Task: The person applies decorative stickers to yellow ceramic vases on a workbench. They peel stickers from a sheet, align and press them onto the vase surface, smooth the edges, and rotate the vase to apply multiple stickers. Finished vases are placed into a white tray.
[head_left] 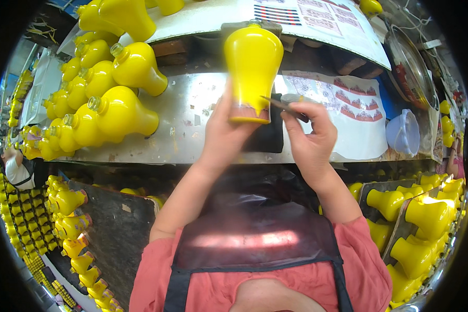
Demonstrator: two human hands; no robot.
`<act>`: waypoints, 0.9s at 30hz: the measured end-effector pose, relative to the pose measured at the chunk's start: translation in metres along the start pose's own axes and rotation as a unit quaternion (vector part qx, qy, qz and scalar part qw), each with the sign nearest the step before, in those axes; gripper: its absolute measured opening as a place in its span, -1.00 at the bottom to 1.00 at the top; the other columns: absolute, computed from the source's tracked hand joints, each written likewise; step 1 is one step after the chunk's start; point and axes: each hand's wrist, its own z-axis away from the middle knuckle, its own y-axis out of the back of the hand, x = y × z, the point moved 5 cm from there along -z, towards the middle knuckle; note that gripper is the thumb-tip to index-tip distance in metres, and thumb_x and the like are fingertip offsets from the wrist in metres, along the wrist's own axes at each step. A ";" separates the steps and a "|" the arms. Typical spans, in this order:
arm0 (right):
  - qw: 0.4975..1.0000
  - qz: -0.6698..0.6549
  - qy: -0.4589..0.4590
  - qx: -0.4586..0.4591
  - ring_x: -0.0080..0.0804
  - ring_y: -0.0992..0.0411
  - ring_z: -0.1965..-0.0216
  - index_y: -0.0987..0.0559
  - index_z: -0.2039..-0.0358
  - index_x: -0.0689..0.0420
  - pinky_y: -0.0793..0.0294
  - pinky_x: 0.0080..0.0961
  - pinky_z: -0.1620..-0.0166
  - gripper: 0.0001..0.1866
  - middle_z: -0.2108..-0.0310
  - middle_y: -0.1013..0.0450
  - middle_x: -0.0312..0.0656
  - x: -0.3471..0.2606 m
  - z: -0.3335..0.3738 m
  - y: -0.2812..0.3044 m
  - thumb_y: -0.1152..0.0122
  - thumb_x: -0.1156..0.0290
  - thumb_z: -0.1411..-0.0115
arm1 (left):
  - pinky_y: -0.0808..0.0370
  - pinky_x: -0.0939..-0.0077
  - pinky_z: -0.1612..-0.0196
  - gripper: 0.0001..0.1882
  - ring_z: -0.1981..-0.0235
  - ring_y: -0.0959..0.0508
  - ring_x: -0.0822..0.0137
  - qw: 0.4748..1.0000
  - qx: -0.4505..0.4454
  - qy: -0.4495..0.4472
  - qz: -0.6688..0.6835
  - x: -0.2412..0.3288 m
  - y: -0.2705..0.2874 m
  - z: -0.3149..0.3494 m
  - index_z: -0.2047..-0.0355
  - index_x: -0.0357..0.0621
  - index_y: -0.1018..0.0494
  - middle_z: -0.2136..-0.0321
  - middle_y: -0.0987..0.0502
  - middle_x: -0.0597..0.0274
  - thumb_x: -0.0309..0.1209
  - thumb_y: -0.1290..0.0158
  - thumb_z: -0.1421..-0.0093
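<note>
A glossy yellow glass bottle (254,62) lies tilted in front of me, its neck toward the far side by a dark block (229,28). Near its base runs a reddish-brown patterned band (244,113), with yellow showing through in a pointed patch. My left hand (223,130) is closed round the bottle's lower left side. Between the thumb and fingers of my right hand (313,130) is a thin dark pointed tool (282,105); its tip is at the band's right side. Whether it is a blade or tweezers is unclear.
Several yellow bottles (122,114) lie stacked on the metal table's left. Right of my hand is a sheet with red-brown decals (361,99), then a translucent bowl (403,134). More printed sheets (325,15) lie on the far board. Bottle-filled racks (418,255) flank me.
</note>
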 end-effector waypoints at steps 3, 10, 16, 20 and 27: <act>0.968 0.092 0.228 -0.055 -0.37 -0.61 0.39 -0.65 0.26 0.16 -0.59 -0.45 0.26 -0.73 0.38 -0.63 -0.17 -0.016 0.012 -0.002 -0.49 0.71 -0.03 | -0.57 0.32 -0.11 -0.08 -0.10 -0.60 0.11 0.958 0.046 -0.140 -0.247 0.003 0.002 0.000 -0.43 -0.21 -0.23 -0.20 -0.50 -0.02 -0.48 -0.41 -0.09; 0.971 0.144 0.179 -0.064 -0.18 -0.63 0.35 -0.67 0.20 0.16 -0.61 -0.42 0.25 -0.69 0.33 -0.64 -0.06 0.002 0.018 0.003 -0.48 0.70 -0.03 | -0.63 0.25 -0.01 -0.09 -0.05 -0.62 0.00 0.920 0.063 -0.185 -0.340 -0.004 -0.003 0.005 -0.35 -0.20 -0.33 -0.22 -0.48 -0.09 -0.44 -0.45 0.03; 0.986 0.058 0.126 -0.087 -0.34 -0.62 0.36 -0.68 0.13 0.20 -0.58 -0.51 0.27 -0.72 0.28 -0.66 -0.10 -0.002 -0.008 0.002 -0.45 0.67 -0.12 | -0.55 0.16 -0.13 -0.11 -0.14 -0.54 -0.10 0.929 0.055 -0.188 -0.314 -0.002 -0.003 0.004 -0.32 -0.20 -0.35 -0.22 -0.45 -0.08 -0.39 -0.45 0.04; 0.963 0.216 0.149 -0.055 -0.24 -0.59 0.38 -0.70 0.12 0.14 -0.58 -0.49 0.30 -0.67 0.30 -0.64 -0.11 -0.004 -0.025 0.006 -0.44 0.66 -0.08 | -0.36 0.09 -0.33 -0.19 -0.29 -0.39 -0.12 0.944 0.025 -0.184 -0.272 -0.001 -0.001 0.006 -0.34 -0.21 -0.33 -0.27 -0.37 -0.11 -0.36 -0.34 -0.08; 0.902 0.214 0.331 -0.176 -0.25 -0.53 0.35 -0.72 0.16 0.02 -0.57 -0.27 0.18 -0.67 0.47 -0.43 -0.28 -0.032 0.000 -0.018 -0.30 0.47 0.00 | -0.16 0.18 -0.47 -0.39 -0.43 -0.27 0.02 0.988 -0.016 -0.106 -0.108 -0.018 0.011 0.003 -0.32 -0.25 -0.39 -0.37 -0.32 -0.06 -0.52 0.12 -0.23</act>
